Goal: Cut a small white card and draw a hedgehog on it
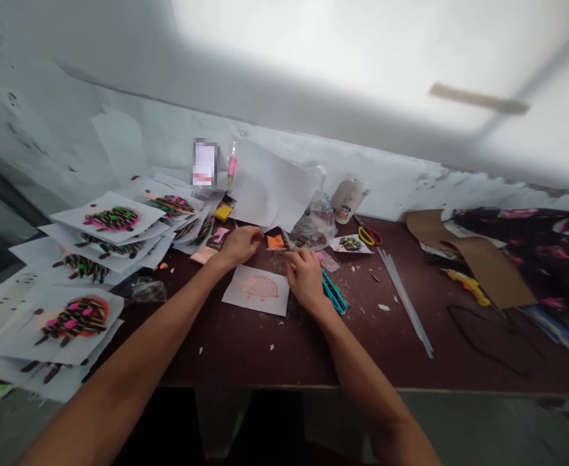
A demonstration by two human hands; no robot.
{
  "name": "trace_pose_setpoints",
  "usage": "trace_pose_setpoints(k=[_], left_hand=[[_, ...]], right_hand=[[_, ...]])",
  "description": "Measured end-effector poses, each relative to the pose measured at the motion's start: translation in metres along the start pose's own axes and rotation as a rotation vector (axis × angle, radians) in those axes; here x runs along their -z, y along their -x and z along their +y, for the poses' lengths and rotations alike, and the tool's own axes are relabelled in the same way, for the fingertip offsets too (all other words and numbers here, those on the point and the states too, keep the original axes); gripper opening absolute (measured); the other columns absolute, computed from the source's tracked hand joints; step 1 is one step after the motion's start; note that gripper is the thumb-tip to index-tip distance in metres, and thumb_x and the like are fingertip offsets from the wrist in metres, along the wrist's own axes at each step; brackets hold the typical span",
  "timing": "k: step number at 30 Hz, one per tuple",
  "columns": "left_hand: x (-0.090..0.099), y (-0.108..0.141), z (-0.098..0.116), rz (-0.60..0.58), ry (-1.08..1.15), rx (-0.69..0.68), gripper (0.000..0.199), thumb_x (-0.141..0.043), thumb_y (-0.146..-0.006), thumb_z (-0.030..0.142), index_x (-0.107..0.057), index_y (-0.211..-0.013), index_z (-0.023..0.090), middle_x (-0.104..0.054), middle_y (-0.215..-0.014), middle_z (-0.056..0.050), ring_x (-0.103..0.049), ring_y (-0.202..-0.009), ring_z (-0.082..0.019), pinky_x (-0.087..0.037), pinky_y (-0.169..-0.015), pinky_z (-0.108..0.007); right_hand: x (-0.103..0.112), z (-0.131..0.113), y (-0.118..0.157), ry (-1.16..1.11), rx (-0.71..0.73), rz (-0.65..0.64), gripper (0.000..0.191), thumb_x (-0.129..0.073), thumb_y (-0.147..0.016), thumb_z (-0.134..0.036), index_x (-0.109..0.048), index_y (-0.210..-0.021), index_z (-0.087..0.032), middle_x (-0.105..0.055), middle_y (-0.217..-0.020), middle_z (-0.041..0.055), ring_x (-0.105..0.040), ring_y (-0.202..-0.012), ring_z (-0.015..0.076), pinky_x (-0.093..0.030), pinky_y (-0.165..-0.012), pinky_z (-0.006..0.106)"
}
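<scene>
A white paper card [265,307] with an orange hedgehog drawing lies flat on the dark brown table in front of me. Beyond its upper left edge is my left hand [245,246], fingers curled together; whatever is between them is too small to make out. At the card's right edge rests my right hand [306,277], its fingers bent inward and something tiny and orange near the tips. Between the hands, a little farther back, lies an open packet of orange clay [275,243]. Pink clay [220,235] and a peach piece [203,255] sit left of my left hand.
Stacked hedgehog cards [114,213] fill the left side. Teal pens [335,292], scissors [369,235], clear glue sticks [405,303] and a yellow glue gun [468,287] lie to the right. A phone [205,162], plastic bags [313,223] and a white container [349,200] stand along the wall.
</scene>
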State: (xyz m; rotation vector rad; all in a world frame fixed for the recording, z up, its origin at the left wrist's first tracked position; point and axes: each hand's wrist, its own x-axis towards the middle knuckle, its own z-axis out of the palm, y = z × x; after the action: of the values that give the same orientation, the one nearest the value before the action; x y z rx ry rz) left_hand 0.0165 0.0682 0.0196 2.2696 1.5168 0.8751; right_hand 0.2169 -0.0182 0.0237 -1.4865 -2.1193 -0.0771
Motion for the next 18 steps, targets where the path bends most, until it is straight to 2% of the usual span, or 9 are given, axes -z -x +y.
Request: trace_pose_setpoints(k=[3,6,8,11,14,16,17,18], left_hand=[[0.002,0.005,-0.007,0.032,0.057,-0.007,0.028,-0.053,-0.078,0.014,-0.074,-0.096,0.019,-0.075,-0.096,-0.008,-0.069,-0.088,-0.023,-0.053,-0.082,-0.033],[0.000,0.009,-0.010,0.018,0.113,-0.018,0.026,-0.052,-0.079,0.015,-0.075,-0.090,0.019,-0.076,-0.094,-0.007,-0.069,-0.089,-0.023,-0.053,-0.085,-0.034],[-0.001,0.012,-0.011,0.007,0.171,-0.027,0.025,-0.053,-0.079,0.014,-0.075,-0.088,0.019,-0.076,-0.093,-0.006,-0.069,-0.088,-0.022,-0.053,-0.085,-0.033],[-0.002,0.014,-0.015,0.007,0.283,-0.012,0.023,-0.053,-0.079,0.015,-0.074,-0.088,0.018,-0.076,-0.091,-0.005,-0.069,-0.087,-0.021,-0.053,-0.088,-0.034],[-0.001,0.015,-0.018,0.058,0.473,0.065,0.029,-0.060,-0.078,0.018,-0.070,-0.105,0.014,-0.073,-0.105,-0.010,-0.068,-0.095,-0.021,-0.053,-0.092,-0.038],[0.003,0.016,-0.017,0.079,0.665,0.136,0.054,-0.070,-0.074,0.022,-0.059,-0.127,0.014,-0.065,-0.125,-0.015,-0.066,-0.105,-0.022,-0.053,-0.093,-0.039],[0.005,0.017,-0.015,0.059,0.771,0.160,0.066,-0.074,-0.073,0.024,-0.051,-0.135,0.016,-0.060,-0.134,-0.017,-0.065,-0.109,-0.022,-0.054,-0.093,-0.038],[0.007,0.018,-0.012,-0.007,0.877,0.155,0.070,-0.074,-0.076,0.027,-0.047,-0.139,0.018,-0.058,-0.137,-0.017,-0.065,-0.110,-0.022,-0.055,-0.091,-0.038]], right_hand=[[-0.004,-0.002,-0.016,0.076,0.032,-0.030,0.025,-0.054,-0.092,-0.017,-0.070,-0.111,-0.019,-0.063,-0.108,0.0130,-0.049,-0.098,0.0272,-0.038,-0.087,0.038],[-0.015,-0.006,-0.037,0.219,0.059,-0.053,0.026,-0.052,-0.094,-0.020,-0.068,-0.115,-0.017,-0.061,-0.114,0.0164,-0.046,-0.102,0.0298,-0.035,-0.088,0.041],[-0.024,-0.007,-0.051,0.282,0.049,-0.085,0.025,-0.048,-0.096,-0.017,-0.070,-0.108,-0.016,-0.061,-0.113,0.0179,-0.045,-0.103,0.0300,-0.033,-0.089,0.043],[-0.030,-0.005,-0.063,0.251,0.052,-0.163,0.023,-0.051,-0.096,-0.016,-0.073,-0.091,-0.017,-0.062,-0.105,0.0166,-0.047,-0.102,0.0284,-0.034,-0.087,0.042],[-0.025,-0.002,-0.062,0.073,-0.017,-0.071,0.022,-0.052,-0.095,-0.019,-0.072,-0.087,-0.019,-0.064,-0.097,0.0124,-0.049,-0.096,0.0253,-0.036,-0.086,0.039],[-0.019,-0.002,-0.055,-0.193,-0.094,0.045,0.022,-0.051,-0.095,-0.023,-0.072,-0.088,-0.020,-0.065,-0.091,0.0084,-0.052,-0.089,0.0220,-0.039,-0.084,0.036],[-0.016,-0.002,-0.051,-0.372,-0.139,0.075,0.021,-0.052,-0.094,-0.026,-0.071,-0.088,-0.020,-0.066,-0.088,0.0064,-0.053,-0.084,0.0200,-0.040,-0.081,0.034],[-0.014,-0.004,-0.047,-0.554,-0.187,0.079,0.021,-0.053,-0.093,-0.030,-0.071,-0.087,-0.020,-0.066,-0.083,0.0047,-0.053,-0.078,0.0181,-0.041,-0.076,0.031]])
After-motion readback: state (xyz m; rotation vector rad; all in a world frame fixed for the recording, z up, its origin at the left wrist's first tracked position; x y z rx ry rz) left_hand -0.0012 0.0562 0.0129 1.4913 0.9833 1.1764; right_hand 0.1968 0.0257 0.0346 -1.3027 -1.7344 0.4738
